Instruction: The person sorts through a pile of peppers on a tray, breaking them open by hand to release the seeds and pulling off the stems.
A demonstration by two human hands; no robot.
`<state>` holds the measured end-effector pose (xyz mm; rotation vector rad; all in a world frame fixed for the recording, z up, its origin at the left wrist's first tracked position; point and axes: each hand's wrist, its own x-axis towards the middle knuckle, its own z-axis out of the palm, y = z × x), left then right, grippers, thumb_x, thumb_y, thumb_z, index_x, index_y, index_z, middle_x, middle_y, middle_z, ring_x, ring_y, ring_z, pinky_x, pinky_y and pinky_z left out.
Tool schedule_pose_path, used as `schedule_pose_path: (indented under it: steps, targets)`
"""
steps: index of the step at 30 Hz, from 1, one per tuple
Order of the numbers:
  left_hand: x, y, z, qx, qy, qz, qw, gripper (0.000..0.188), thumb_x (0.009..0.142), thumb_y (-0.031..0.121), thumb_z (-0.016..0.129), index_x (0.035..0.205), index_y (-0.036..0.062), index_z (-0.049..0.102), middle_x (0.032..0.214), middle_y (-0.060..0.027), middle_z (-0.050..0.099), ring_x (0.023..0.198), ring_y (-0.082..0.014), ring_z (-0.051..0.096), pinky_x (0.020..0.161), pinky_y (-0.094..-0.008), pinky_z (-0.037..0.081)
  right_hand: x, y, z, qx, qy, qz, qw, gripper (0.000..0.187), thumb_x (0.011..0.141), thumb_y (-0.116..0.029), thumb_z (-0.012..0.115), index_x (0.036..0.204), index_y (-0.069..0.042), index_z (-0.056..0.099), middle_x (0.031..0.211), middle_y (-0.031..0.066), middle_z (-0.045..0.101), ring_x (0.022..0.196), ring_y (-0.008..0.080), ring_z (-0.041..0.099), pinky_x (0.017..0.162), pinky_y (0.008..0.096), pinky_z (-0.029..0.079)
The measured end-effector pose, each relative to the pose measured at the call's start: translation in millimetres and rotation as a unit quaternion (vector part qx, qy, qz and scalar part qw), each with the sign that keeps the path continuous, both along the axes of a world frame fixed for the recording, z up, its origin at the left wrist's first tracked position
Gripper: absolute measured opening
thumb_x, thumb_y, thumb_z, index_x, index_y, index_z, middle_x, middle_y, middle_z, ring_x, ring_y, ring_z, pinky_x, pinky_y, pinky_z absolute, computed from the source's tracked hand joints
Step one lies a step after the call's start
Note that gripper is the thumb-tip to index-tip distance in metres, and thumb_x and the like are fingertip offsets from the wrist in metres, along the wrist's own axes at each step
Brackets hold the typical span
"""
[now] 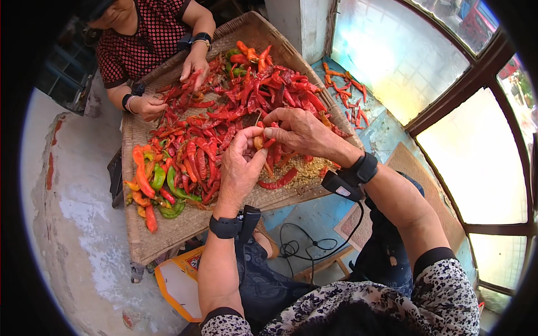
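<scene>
A large woven tray (pixel 140 238) holds a heap of red chili peppers (pixel 246 103). Over its near side, my left hand (pixel 238 173) and my right hand (pixel 300 131) meet, fingertips almost touching. Pinched between them is an orange-red chili pepper (pixel 258 142); my fingers cover part of it. Pale yellow chili seeds (pixel 305 173) lie spread on the tray under my right hand, with a curved red chili (pixel 280 179) at their edge. Green chilies (pixel 159 177) and orange ones rest at the tray's left side.
Across the tray, a co-worker's two hands (pixel 147 106) are among the chilies. More chilies (pixel 358 89) lie on the blue surface by the framed window (pixel 403 56). A black cable (pixel 297 249) loops below the tray, near an orange-and-white bag (pixel 176 283).
</scene>
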<state>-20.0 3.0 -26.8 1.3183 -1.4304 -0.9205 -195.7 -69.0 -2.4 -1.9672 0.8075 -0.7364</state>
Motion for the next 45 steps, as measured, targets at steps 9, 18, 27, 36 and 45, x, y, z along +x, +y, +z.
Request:
schedule_pose_path:
  steps: [9,18,27,36,45]
  targets:
    - [-4.2,7.9,0.9,0.029,-0.011,-0.021,0.999,0.034,0.085,0.002,0.06,0.119,0.0028,0.053,0.092,-0.0053,0.063,0.079,-0.0106,0.06,0.072,-0.0258,0.05,-6.2,-3.0,-11.6,-0.001,-0.002,-0.02,1.0,0.018,0.078,-0.009,0.063,0.092,0.002,0.063,0.075,0.013,0.066,0.069,0.0212,0.066,0.065,0.0329,0.052]
    - [4.2,9.5,-4.6,0.042,0.002,0.011,0.999,0.055,0.087,0.0,0.057,0.138,0.0049,0.039,0.099,-0.0092,0.064,0.081,-0.0135,0.061,0.076,-0.0283,0.051,-35.5,-18.1,7.4,-0.082,0.028,-0.099,0.991,0.014,0.078,-0.006,0.06,0.09,0.001,0.062,0.079,0.0142,0.064,0.073,0.0261,0.065,0.067,0.0362,0.052]
    - [-11.6,3.7,4.9,0.029,0.026,-0.011,0.999,0.062,0.086,-0.003,0.061,0.141,0.0037,0.033,0.096,-0.0114,0.066,0.081,-0.0147,0.064,0.075,-0.0276,0.053,-8.0,10.9,-6.7,-0.063,0.018,-0.013,0.998,0.025,0.089,-0.022,0.066,0.094,0.003,0.065,0.077,0.0148,0.064,0.07,0.0254,0.064,0.062,0.0362,0.049]
    - [-5.2,7.7,3.0,0.041,-0.048,0.012,0.998,0.052,0.092,0.016,0.059,0.138,0.003,0.039,0.095,-0.0136,0.067,0.086,-0.0191,0.065,0.078,-0.0333,0.051,-4.5,-2.0,7.2,-0.073,-0.043,-0.048,0.995,0.024,0.087,-0.018,0.062,0.089,0.006,0.061,0.066,0.019,0.061,0.057,0.0298,0.061,0.055,0.0381,0.048]
    - [-8.8,-1.9,-18.4,0.1,-0.211,0.027,0.972,0.058,0.088,0.027,0.059,0.138,0.0016,0.042,0.117,-0.0219,0.06,0.099,-0.0289,0.062,0.086,-0.0385,0.049,-28.8,-30.4,10.7,-0.308,0.128,-0.183,0.925,0.022,0.087,-0.019,0.061,0.103,-0.003,0.062,0.085,0.0194,0.063,0.078,0.038,0.063,0.069,0.0469,0.051]
